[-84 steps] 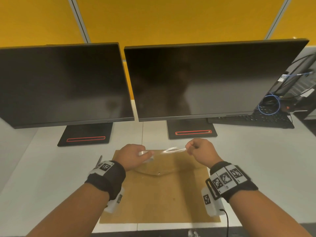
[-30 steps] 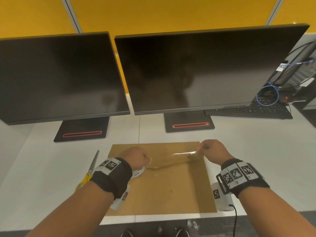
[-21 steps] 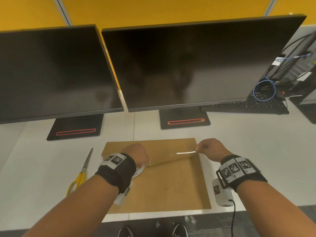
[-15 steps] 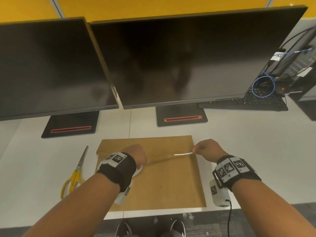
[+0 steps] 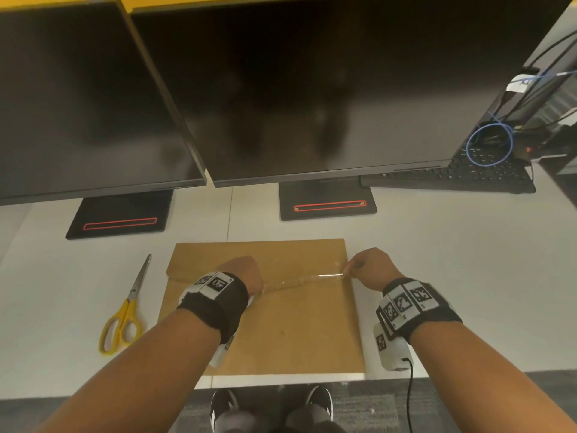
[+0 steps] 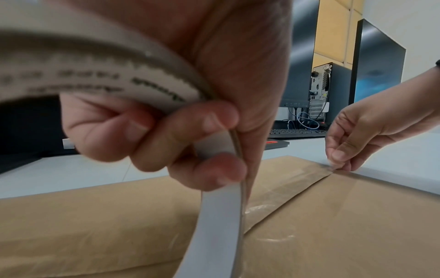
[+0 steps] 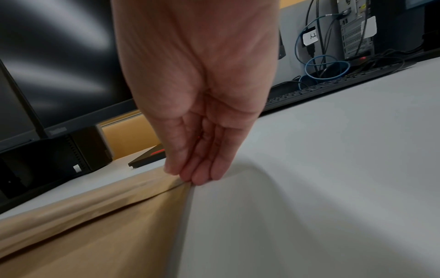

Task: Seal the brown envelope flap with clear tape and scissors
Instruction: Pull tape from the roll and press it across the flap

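Two monitors (image 5: 84, 98) (image 5: 312, 89); one envelope (image 5: 281, 332); one scissors (image 5: 125, 310); one keyboard (image 5: 452, 179).

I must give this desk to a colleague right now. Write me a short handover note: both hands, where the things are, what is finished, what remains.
Left hand: grips the tape roll above the brown envelope.
Right hand: pinches the free end of the tape strip at the envelope's right edge, on the flap line.
Scissors: on the desk, left of the envelope, untouched.
Done: strip pulled out along the right half of the flap edge.
Left: press it flat, cut it from the roll, tape the left half.
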Motion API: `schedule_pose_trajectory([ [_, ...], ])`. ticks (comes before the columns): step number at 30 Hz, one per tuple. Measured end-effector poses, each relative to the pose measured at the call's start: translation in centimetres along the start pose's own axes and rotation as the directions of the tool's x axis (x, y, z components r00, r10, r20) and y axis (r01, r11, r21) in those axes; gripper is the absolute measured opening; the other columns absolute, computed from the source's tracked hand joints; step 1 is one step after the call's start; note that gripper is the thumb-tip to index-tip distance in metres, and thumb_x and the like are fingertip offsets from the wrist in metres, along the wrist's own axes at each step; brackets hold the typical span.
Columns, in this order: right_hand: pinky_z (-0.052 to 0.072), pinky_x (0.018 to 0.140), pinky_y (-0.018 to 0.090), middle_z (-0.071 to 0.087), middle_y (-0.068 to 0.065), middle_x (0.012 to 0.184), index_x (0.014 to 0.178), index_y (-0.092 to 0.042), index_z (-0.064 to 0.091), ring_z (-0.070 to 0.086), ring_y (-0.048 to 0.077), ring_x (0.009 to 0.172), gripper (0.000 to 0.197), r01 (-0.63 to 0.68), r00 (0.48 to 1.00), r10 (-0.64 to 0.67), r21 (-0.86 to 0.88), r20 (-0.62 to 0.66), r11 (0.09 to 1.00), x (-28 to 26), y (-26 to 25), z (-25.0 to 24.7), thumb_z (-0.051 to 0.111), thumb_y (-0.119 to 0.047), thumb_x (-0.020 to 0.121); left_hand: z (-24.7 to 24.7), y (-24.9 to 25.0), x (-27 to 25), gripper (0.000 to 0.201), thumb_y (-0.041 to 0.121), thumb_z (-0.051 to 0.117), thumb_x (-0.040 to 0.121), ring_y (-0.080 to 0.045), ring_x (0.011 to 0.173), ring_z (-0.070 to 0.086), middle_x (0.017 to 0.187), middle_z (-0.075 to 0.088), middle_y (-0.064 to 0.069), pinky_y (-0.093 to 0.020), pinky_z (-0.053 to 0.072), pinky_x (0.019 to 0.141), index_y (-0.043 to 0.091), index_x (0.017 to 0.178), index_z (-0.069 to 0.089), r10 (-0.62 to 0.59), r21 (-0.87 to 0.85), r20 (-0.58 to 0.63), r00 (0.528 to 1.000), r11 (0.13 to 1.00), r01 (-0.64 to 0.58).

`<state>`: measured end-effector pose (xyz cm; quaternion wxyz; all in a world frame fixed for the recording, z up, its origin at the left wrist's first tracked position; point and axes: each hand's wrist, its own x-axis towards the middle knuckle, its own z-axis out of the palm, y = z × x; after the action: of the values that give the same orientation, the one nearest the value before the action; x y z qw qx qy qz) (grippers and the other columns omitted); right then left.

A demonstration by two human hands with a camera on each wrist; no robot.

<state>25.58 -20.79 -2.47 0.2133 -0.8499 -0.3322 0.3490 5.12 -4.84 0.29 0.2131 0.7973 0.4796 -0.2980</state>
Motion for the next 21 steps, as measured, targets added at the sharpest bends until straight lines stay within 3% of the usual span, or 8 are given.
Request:
schedule_pose_trajectory([
  [3, 0.041, 0.076, 0.02, 0.072, 0.006, 0.094, 0.086, -0.006, 0.077, 0.057, 0.012, 0.082, 0.012, 0.001, 1.0, -0.001, -0.036, 0.002, 0.999, 0.4, 0.0, 0.0, 0.066, -0.01, 0.083, -0.2, 0.7, -0.3, 0.027, 0.027, 0.063, 0.085, -0.02, 0.066, 0.06, 0.063, 0.058, 0.002, -0.026, 0.046, 0.06, 0.016, 0.062, 0.053, -0.015, 0.049, -0.007, 1.0, 0.999, 0.016],
  [5, 0.04, 0.068, 0.014, 0.072, 0.004, 0.094, 0.085, -0.008, 0.077, 0.056, 0.01, 0.08, 0.013, 0.006, 1.0, -0.005, -0.071, 0.017, 0.997, 0.6, 0.1, 0.0, 0.064, -0.011, 0.084, -0.3, 1.1, -0.3, 0.022, 0.026, 0.061, 0.086, -0.02, 0.071, 0.062, 0.066, 0.058, 0.002, -0.027, 0.046, 0.062, 0.015, 0.067, 0.055, -0.012, 0.068, -0.014, 1.0, 0.998, 0.013],
  [8, 0.033, 0.056, 0.006, 0.07, 0.001, 0.09, 0.086, -0.009, 0.077, 0.058, 0.011, 0.081, 0.014, 0.005, 0.999, -0.002, -0.102, 0.032, 0.995, 0.8, 0.0, -0.1, 0.064, -0.013, 0.084, -0.3, 1.4, -0.6, 0.013, 0.023, 0.058, 0.087, -0.022, 0.086, 0.067, 0.086, 0.067, -0.004, -0.027, 0.046, 0.066, 0.011, 0.088, 0.064, 0.002, 0.089, -0.037, 0.999, 0.996, 0.001],
  [11, 0.032, 0.055, 0.007, 0.07, 0.004, 0.094, 0.087, -0.009, 0.075, 0.056, 0.012, 0.079, 0.014, 0.01, 1.0, -0.006, -0.139, 0.027, 0.99, 1.0, -0.1, -0.1, 0.062, -0.013, 0.085, -0.2, 1.8, -1.0, 0.015, 0.023, 0.056, 0.088, -0.022, 0.084, 0.064, 0.097, 0.068, -0.005, -0.027, 0.045, 0.067, 0.011, 0.094, 0.063, 0.004, 0.11, -0.065, 0.998, 0.994, 0.003],
  [13, 0.036, 0.056, 0.01, 0.071, 0.005, 0.096, 0.086, -0.008, 0.075, 0.055, 0.013, 0.079, 0.015, 0.012, 1.0, -0.008, -0.156, 0.027, 0.988, 1.0, -0.2, -0.1, 0.06, -0.011, 0.085, -0.2, 1.9, -1.1, 0.017, 0.022, 0.056, 0.087, -0.022, 0.081, 0.063, 0.093, 0.067, -0.005, -0.027, 0.045, 0.067, 0.01, 0.095, 0.065, -0.009, 0.11, -0.062, 0.998, 0.994, 0.016],
  [17, 0.044, 0.074, 0.023, 0.07, 0.009, 0.1, 0.088, -0.005, 0.073, 0.062, 0.022, 0.094, 0.014, 0.014, 1.0, -0.009, -0.204, 0.026, 0.979, 1.2, -0.5, -0.1, 0.063, -0.013, 0.084, -0.5, 2.1, -1.4, 0.019, 0.026, 0.059, 0.086, -0.023, 0.078, 0.059, 0.088, 0.064, -0.005, -0.028, 0.047, 0.069, 0.01, 0.095, 0.064, -0.018, 0.097, -0.058, 0.998, 0.995, 0.024],
  [21, 0.047, 0.076, 0.026, 0.07, 0.01, 0.099, 0.087, -0.004, 0.074, 0.064, 0.024, 0.096, 0.014, 0.006, 1.0, -0.004, -0.223, 0.01, 0.975, 1.3, -0.4, 0.0, 0.064, -0.014, 0.085, -0.6, 2.4, -1.5, 0.017, 0.022, 0.057, 0.085, -0.023, 0.083, 0.064, 0.094, 0.067, -0.005, -0.029, 0.049, 0.073, 0.009, 0.095, 0.064, -0.017, 0.111, -0.057, 0.998, 0.993, 0.023],
])
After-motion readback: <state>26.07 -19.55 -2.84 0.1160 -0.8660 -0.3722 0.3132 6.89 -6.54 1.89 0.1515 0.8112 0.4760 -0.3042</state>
